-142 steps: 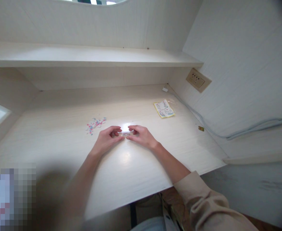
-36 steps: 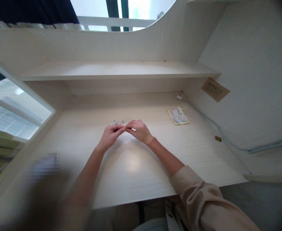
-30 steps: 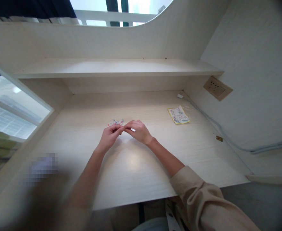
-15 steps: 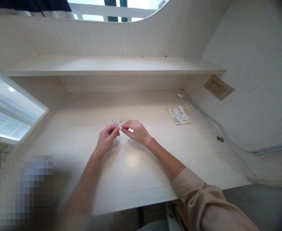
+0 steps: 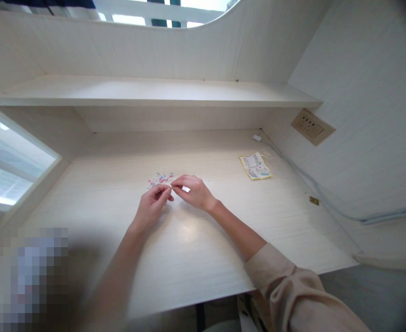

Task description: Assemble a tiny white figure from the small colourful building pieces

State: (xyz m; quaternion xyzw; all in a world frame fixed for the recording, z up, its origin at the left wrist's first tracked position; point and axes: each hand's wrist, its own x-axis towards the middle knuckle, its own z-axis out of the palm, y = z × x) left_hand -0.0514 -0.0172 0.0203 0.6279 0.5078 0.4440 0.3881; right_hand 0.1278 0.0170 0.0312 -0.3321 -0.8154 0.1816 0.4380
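Note:
My left hand [image 5: 152, 205] and my right hand [image 5: 192, 191] meet over the middle of a pale wooden desk [image 5: 189, 249]. Both pinch with thumb and fingertips close together at one spot; what sits between the fingers is too small to name. A small white piece [image 5: 185, 188] shows under my right fingers. Just beyond my fingertips lies a scatter of tiny pink, blue and white pieces [image 5: 159, 179] on the desk.
A yellow-edged printed card [image 5: 254, 166] lies at the back right. A pale cable [image 5: 310, 184] runs along the right wall below a socket plate [image 5: 313, 127]. A small brass bit [image 5: 313, 200] sits near the wall. A shelf [image 5: 154, 92] overhangs the back.
The camera view has swung slightly, so more of the scattered pieces show. My hands have stayed pinched together and drifted a little left and toward me.

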